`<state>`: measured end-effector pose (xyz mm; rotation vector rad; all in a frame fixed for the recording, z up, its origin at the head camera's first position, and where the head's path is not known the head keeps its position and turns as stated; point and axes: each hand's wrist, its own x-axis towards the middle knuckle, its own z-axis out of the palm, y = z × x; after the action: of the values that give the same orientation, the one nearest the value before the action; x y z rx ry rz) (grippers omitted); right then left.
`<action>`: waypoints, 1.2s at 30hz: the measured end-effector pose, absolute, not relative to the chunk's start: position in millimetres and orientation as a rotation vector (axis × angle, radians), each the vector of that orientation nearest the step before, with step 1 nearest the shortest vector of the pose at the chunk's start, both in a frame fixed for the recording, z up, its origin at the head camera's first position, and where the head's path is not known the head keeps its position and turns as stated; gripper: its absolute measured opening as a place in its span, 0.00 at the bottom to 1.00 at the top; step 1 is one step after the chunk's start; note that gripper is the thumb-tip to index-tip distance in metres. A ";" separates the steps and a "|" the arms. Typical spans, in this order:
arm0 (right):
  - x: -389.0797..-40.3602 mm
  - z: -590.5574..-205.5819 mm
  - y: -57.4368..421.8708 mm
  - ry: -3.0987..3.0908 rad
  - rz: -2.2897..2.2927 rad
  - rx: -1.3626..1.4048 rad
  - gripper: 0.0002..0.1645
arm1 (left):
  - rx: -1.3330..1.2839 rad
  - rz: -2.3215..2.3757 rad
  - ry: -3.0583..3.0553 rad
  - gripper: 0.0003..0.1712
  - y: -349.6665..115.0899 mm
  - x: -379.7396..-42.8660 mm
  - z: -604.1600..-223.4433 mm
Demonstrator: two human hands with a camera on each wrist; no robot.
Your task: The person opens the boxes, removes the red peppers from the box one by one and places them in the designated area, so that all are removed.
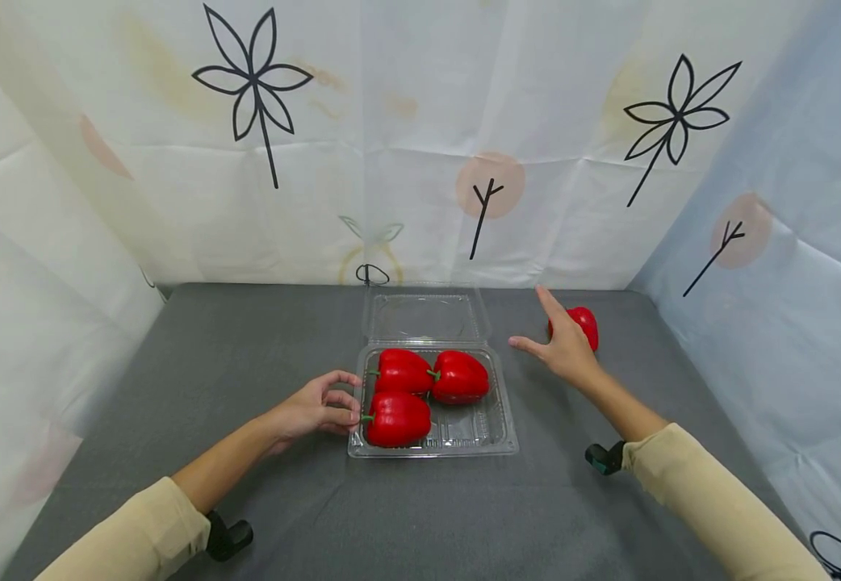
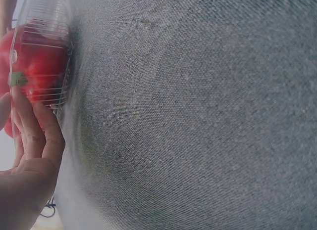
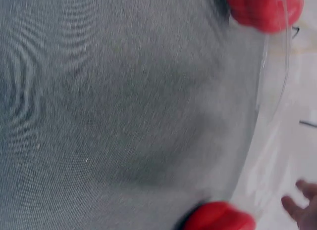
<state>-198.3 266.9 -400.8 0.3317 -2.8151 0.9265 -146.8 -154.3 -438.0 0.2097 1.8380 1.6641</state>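
- left hand, fingers loosely bent, is touching the clear box;
- right hand, spread wide, is hovering beside a red pepper near the tabletop's far right corner;
- three peppers are lying inside the box

On the table we have a container near the middle, its lid folded out behind it. In the container we count three peppers: the back-left pepper, the back-right pepper beside it, and the front-left pepper before the first. Our left hand is at the container's left rim. Well right of the container, near the table's back edge, we find a fourth pepper, partly behind our right hand. Behind the table we see a hanging cloth
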 end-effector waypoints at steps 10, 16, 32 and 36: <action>-184.2 -396.9 233.1 -2.882 1.029 0.762 0.68 | 0.227 1.677 1.817 0.33 -154.7 -147.1 -439.3; -176.3 -391.9 216.9 -2.983 1.064 0.953 0.66 | 0.227 1.683 1.808 0.33 -154.1 -147.5 -440.0; -171.7 -391.0 199.2 -3.062 0.919 1.067 0.52 | 0.218 1.692 1.818 0.34 -154.1 -147.5 -441.1; -173.8 -390.9 197.3 -3.084 0.849 1.089 0.50 | 0.214 1.687 1.822 0.34 -153.8 -147.5 -440.5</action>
<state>-173.8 197.3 -390.9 1.0891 -3.0838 0.8493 -147.5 -153.8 -440.5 0.2141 1.8221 1.6871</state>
